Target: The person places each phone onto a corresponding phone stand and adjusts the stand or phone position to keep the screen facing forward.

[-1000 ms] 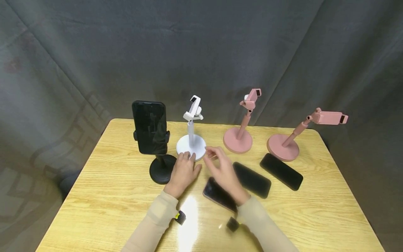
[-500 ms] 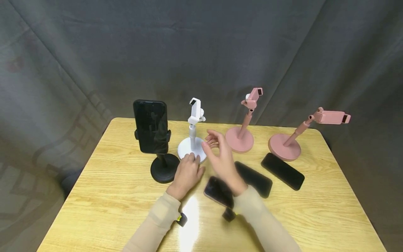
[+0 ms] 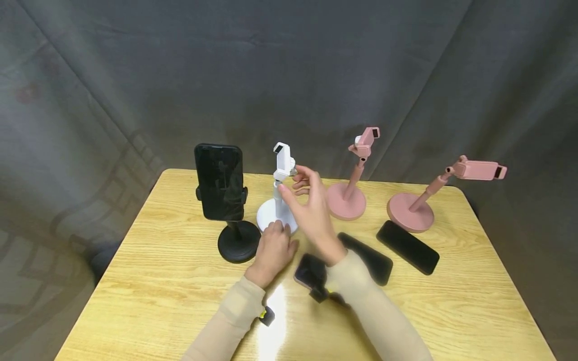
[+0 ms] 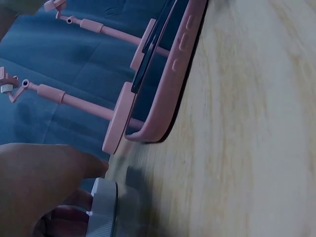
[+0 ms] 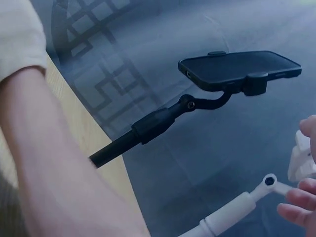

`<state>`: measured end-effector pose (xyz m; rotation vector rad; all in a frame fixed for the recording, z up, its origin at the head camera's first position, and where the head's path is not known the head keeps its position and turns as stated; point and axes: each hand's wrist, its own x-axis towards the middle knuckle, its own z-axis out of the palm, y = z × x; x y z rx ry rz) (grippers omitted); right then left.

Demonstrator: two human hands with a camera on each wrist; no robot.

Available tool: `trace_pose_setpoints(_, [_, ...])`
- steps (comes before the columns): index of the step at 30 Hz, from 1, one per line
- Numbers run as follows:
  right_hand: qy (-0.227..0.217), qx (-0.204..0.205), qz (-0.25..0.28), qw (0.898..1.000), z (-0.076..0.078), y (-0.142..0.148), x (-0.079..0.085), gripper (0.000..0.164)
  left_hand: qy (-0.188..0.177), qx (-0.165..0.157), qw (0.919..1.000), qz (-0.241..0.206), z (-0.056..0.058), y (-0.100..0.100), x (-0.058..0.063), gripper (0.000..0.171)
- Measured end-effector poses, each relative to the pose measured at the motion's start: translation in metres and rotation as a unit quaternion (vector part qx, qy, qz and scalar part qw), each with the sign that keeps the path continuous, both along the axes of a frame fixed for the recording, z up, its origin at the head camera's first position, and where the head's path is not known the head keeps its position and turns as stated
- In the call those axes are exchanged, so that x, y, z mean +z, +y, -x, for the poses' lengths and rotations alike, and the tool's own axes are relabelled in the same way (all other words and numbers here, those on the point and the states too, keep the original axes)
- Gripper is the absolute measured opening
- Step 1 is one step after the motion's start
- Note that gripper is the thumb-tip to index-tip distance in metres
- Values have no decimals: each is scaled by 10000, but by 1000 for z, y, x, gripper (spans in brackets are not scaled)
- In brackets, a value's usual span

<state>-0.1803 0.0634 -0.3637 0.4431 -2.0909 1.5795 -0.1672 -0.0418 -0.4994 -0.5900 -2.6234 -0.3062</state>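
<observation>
Background: a dark grey curtain hangs behind a table of light wood grain.
White stand: it stands upright near the far side of the table, between the black stand and the pink ones; its clamp holds no phone.
Left hand: the left hand rests its fingers on the near part of the white base; it does not grasp around it, and the thumb lies to the side.
Right hand: the right hand is raised just beside the clamp and stem, with thumb and fingers apart, grasping nothing; whether the fingertips touch, one cannot tell.
Black stand: it is to the left of the white stand and carries a phone upright.
Pink stands: the nearer pink stand and the farther pink stand stand to the right.
Lying phones: a pink-edged phone is partly hidden under the right wrist; a middle dark phone and a rightmost dark phone lie flat, slanting.
Sleeves: both are beige.
</observation>
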Motion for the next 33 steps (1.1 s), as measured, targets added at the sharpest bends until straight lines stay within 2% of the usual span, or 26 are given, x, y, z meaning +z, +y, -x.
trace_pose_setpoints(3, [37,-216,-108,9997,8,-4,-5,60,53,59,10000,-22,-2,2,0,38])
trace_pose_setpoints(9, [119,-510,-351,9980,10,-11,-4,65,-41,196,9997,-138,-5,6,0,35])
trace_pose_setpoints(14, [286,-733,-487,9957,13,-11,-2,59,-172,258,9994,-184,-7,10,1,33])
trace_pose_setpoints(18, [568,-797,-498,9939,17,-10,-1,50,-74,299,9995,-111,-6,10,0,33])
trace_pose_setpoints(23, [720,-760,-345,9939,17,-9,1,44,38,87,9999,-98,-4,6,-4,34])
trace_pose_setpoints(25, [730,-713,-289,9944,15,-9,4,43,-42,-51,9999,-152,-3,3,-5,34])
trace_pose_setpoints(30, [549,-471,-224,9971,-2,-10,26,38,-395,-335,9980,-355,-3,-5,-3,33])
trace_pose_setpoints(33, [478,-304,-192,9982,-8,-7,32,38,-451,-439,9967,-504,-3,-9,-2,28])
